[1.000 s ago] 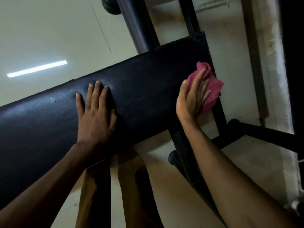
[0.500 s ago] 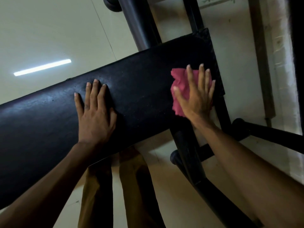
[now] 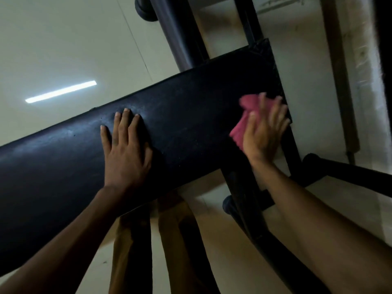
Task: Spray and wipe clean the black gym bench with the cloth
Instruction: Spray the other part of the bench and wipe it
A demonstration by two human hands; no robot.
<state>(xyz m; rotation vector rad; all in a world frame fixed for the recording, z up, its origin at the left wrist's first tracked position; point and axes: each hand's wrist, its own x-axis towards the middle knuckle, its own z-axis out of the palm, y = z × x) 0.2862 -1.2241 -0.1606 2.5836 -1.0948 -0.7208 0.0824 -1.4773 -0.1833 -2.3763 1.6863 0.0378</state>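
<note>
two hands on the black gym bench: my left hand lies flat mid-pad, fingers straight, holding nothing; my right hand presses the pink cloth near the bench's right end, fingers spread, blurred.

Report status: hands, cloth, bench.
Left hand flat on black gym bench. Right hand pressing pink cloth at bench end, motion-blurred. Nothing seen blocking the wipe path.
</note>
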